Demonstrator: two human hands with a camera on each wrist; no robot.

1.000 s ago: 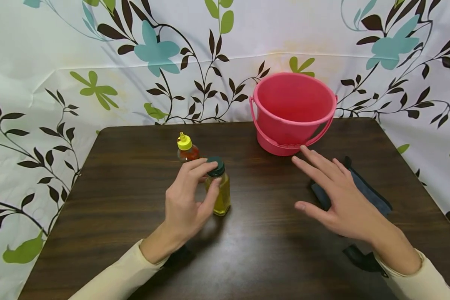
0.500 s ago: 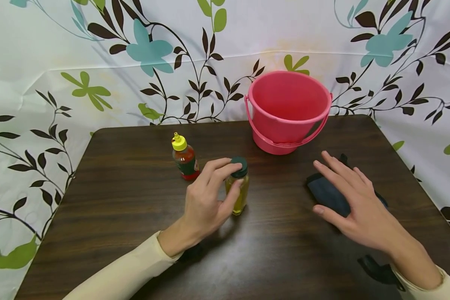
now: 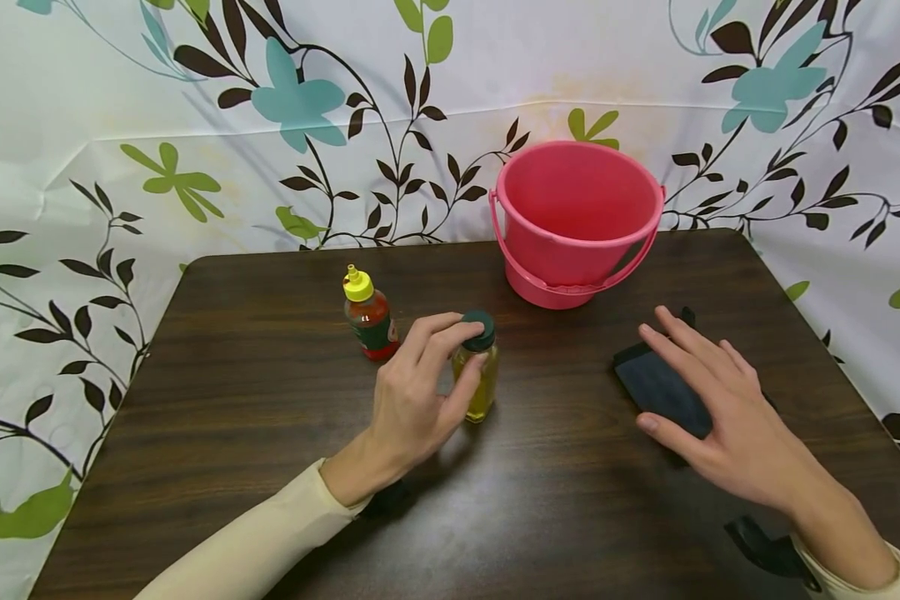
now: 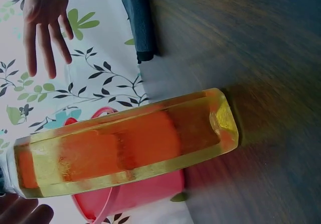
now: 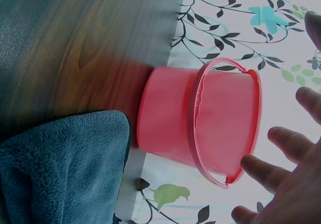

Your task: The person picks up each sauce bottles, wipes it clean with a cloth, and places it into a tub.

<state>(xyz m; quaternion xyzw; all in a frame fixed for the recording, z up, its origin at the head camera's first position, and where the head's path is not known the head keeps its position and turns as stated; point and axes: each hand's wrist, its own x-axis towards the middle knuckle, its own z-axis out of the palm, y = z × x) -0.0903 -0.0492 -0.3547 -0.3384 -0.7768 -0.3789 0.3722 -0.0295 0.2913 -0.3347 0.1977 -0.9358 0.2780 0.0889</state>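
The sauce bottle [image 3: 372, 327], fitted with a yellow cap, stands left of center on the dark table [image 3: 255, 400]. The left hand [image 3: 418, 396], at the center of the frame, holds the oil bottle [image 3: 485, 393] by its green cap [image 3: 479, 331], fingers at the top and thumb at the side. The oil bottle is upright, just right of center. The pink bucket [image 3: 546, 258] stands at the upper right, handle lowered. The blue cloth [image 3: 658, 392] lies at the right, partly hidden behind the right hand [image 3: 742, 433], whose grip is wide, fingers extended.
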